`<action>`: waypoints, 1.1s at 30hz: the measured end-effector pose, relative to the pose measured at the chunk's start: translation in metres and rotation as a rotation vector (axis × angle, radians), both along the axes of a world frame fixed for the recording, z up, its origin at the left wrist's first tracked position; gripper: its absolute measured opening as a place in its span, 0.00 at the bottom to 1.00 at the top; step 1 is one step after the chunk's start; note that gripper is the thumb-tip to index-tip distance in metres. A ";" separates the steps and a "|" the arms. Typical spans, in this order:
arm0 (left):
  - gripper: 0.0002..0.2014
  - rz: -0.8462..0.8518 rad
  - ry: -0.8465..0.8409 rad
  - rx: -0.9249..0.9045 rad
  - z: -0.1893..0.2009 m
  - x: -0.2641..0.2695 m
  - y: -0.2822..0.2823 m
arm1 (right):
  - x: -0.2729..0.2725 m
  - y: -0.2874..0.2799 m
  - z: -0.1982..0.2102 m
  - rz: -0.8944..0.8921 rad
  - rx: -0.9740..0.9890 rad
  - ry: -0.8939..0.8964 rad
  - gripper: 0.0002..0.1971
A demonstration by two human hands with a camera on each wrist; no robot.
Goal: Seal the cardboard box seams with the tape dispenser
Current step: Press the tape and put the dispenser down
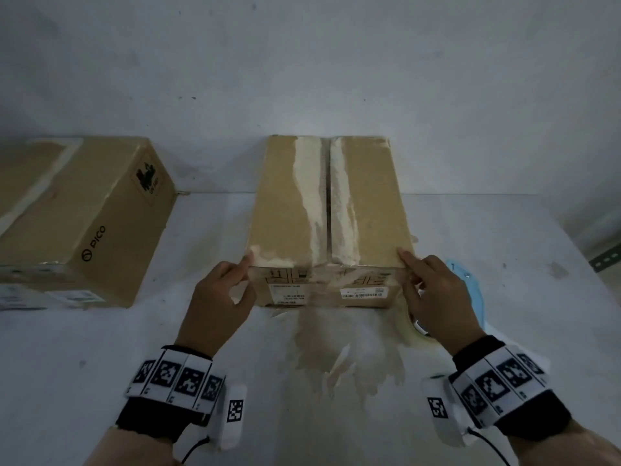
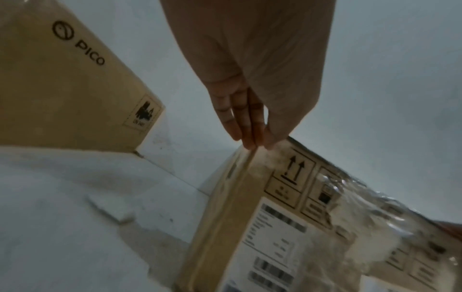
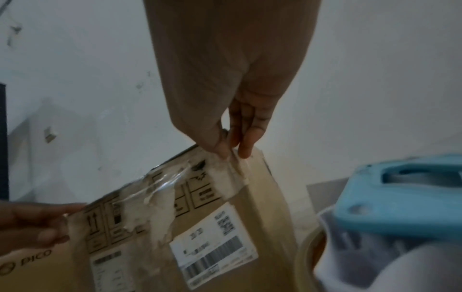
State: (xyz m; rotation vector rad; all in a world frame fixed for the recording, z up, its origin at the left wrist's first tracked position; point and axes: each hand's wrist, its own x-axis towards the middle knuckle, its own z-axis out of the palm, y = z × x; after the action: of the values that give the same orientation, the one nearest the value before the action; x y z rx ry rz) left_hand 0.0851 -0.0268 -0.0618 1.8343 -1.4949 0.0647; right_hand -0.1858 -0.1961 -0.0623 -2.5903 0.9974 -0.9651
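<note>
A brown cardboard box (image 1: 289, 203) stands in the middle of the white table, its two top flaps meeting at an untaped seam (image 1: 327, 203) flanked by torn white strips. My left hand (image 1: 235, 280) touches the near left top corner with straight fingers (image 2: 252, 138). My right hand (image 1: 420, 277) touches the near right top corner the same way, fingertips (image 3: 243, 152) on the edge. The box front (image 3: 215, 247) carries labels and crinkled old clear tape. A blue tape dispenser (image 1: 470, 290) lies on the table just right of the box, partly under my right wrist and close in the right wrist view (image 3: 400, 197).
A second, larger cardboard box (image 1: 84, 213) marked PICO lies at the left. Torn paper residue (image 1: 336, 351) is stuck to the table (image 1: 100, 364) in front of the middle box. A white wall rises right behind both boxes. A metal bracket (image 1: 605, 260) shows at the right edge.
</note>
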 end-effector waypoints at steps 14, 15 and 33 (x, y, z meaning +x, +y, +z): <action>0.14 -0.143 0.028 0.041 0.012 0.034 -0.016 | -0.012 -0.028 0.007 0.197 -0.077 0.063 0.13; 0.16 -0.178 0.053 0.050 0.011 0.034 -0.016 | -0.011 -0.028 0.006 0.196 -0.056 0.047 0.13; 0.29 -0.175 0.213 0.197 0.012 0.038 -0.013 | -0.020 -0.042 0.022 0.317 -0.078 0.171 0.22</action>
State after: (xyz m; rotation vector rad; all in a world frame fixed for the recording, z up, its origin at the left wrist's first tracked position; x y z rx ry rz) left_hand 0.1232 -0.0395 -0.0494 1.7888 -1.5464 -0.3631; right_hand -0.2061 -0.2378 -0.0406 -2.8186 0.5648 -0.7263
